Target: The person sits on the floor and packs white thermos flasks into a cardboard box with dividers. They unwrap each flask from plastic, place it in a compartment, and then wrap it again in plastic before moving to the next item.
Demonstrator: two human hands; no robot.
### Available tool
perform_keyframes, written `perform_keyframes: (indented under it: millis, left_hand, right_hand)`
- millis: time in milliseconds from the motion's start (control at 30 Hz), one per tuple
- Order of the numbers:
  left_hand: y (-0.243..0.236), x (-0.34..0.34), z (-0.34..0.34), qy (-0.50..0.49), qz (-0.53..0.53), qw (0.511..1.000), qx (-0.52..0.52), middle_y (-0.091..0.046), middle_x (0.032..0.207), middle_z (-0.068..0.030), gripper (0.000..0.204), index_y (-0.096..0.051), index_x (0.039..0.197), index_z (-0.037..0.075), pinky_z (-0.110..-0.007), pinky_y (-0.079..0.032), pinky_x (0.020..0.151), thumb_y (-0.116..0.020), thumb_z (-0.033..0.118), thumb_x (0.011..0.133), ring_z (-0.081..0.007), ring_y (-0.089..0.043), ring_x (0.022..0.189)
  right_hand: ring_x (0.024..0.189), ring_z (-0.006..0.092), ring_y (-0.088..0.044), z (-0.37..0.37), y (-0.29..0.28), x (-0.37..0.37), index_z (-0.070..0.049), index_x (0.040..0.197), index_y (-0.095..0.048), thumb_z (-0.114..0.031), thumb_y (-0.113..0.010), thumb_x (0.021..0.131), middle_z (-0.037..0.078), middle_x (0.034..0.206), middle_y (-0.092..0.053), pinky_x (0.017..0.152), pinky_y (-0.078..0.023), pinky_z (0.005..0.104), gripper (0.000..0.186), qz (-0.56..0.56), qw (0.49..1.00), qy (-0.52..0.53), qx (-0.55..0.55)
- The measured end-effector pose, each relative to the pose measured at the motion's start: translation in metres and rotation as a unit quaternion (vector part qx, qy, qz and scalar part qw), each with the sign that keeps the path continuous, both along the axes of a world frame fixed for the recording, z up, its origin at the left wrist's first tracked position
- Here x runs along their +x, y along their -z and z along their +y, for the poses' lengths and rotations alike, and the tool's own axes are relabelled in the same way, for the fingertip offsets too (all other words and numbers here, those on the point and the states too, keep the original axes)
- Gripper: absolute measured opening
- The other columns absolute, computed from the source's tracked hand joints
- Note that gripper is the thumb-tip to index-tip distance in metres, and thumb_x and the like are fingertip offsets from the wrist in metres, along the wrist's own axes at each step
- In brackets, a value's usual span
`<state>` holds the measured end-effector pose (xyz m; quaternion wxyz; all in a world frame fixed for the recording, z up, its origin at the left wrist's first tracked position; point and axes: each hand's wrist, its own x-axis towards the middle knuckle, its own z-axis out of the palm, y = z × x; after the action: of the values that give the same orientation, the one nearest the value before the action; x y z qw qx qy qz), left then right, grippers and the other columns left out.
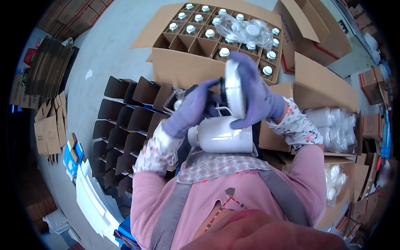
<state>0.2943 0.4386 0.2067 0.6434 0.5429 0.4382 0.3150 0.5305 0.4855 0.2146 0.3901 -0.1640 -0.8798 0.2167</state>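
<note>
Raised in front of my body is a white round piece point(234, 89) with a black part on its left side and a thin white loop below; its exact kind is unclear. My right hand point(258, 93) wraps round its white side. The fingers of my left hand point(193, 106) close at its black part. Both hands wear purple gloves. Just under them a glossy white bottle point(225, 135) lies on its side in my lap, its narrower end with a silver ring pointing left. Neither hand grips that bottle.
Ahead stands an open carton point(179, 64) with cardboard cells, several white-capped bottles and a clear plastic bag point(246, 31). Left of me is an empty cardboard divider grid point(125, 125). At right, an open box point(329, 89) contains plastic-wrapped white items point(331, 125).
</note>
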Motion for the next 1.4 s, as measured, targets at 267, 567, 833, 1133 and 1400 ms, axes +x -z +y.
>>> perform_keyframes:
  millis: [267, 567, 833, 1133, 1400]
  left_hand:
    - [0.002, 0.019, 0.089, 0.1, 0.24, 0.62, 0.74, -0.051, 0.128, -0.0209, 0.047, -0.056, 0.121, 0.006, -0.041, -0.048, 0.093, -0.071, 0.024, 0.081, -0.0385, -0.057, 0.108]
    - [0.014, 0.041, 0.124, 0.042, 0.2, 0.802, 0.562, -0.053, 0.12, -0.0178, 0.066, -0.039, 0.141, 0.007, -0.039, -0.047, 0.093, -0.067, 0.026, 0.084, -0.0352, -0.057, 0.105]
    - [0.036, 0.057, 0.22, 0.331, 0.245, 0.401, 0.818, -0.05, 0.114, -0.005, 0.06, -0.051, 0.126, 0.036, -0.034, -0.054, 0.075, -0.065, 0.013, 0.073, -0.023, -0.058, 0.096]
    - [0.11, 0.057, 0.327, 0.082, 0.385, 0.538, 0.745, -0.054, 0.127, -0.0121, 0.055, -0.057, 0.128, 0.027, -0.042, -0.046, 0.092, -0.068, 0.016, 0.076, -0.0296, -0.057, 0.108]
    - [0.203, 0.087, 0.299, 0.139, 0.563, 0.695, 0.426, -0.056, 0.121, -0.0132, 0.054, -0.05, 0.129, 0.016, -0.041, -0.048, 0.087, -0.066, 0.037, 0.082, -0.0293, -0.06, 0.103]
  right_hand:
    - [0.101, 0.0169, -0.06, 0.035, 0.027, 0.006, -0.008, 0.14, -0.037, -0.049, -0.06, 0.087, 0.009, 0.119, -0.057, 0.089, -0.05, 0.0308, 0.071, 0.271, 0.676, -0.182, -0.66]
    - [0.116, 0.0277, -0.054, 0.093, 0.052, 0.012, -0.008, 0.142, -0.031, -0.052, -0.067, 0.08, 0.016, 0.133, -0.047, 0.096, -0.048, 0.0387, 0.084, 0.189, 0.867, -0.057, -0.458]
    - [0.101, 0.0217, -0.064, 0.169, 0.094, 0.033, -0.006, 0.125, -0.056, -0.063, -0.046, 0.091, 0.012, 0.115, -0.063, 0.089, -0.053, 0.0376, 0.067, 0.166, 0.564, -0.098, -0.803]
    - [0.107, 0.0276, -0.062, 0.306, 0.15, 0.044, -0.006, 0.131, -0.052, -0.024, -0.054, 0.087, 0.017, 0.121, -0.061, 0.085, -0.051, 0.0349, 0.047, 0.056, 0.876, 0.336, -0.34]
    - [0.113, 0.0416, -0.056, 0.391, 0.181, 0.05, -0.007, 0.132, -0.05, -0.042, -0.056, 0.084, 0.023, 0.121, -0.059, 0.101, -0.04, 0.0441, 0.059, -0.133, 0.793, 0.529, -0.273]
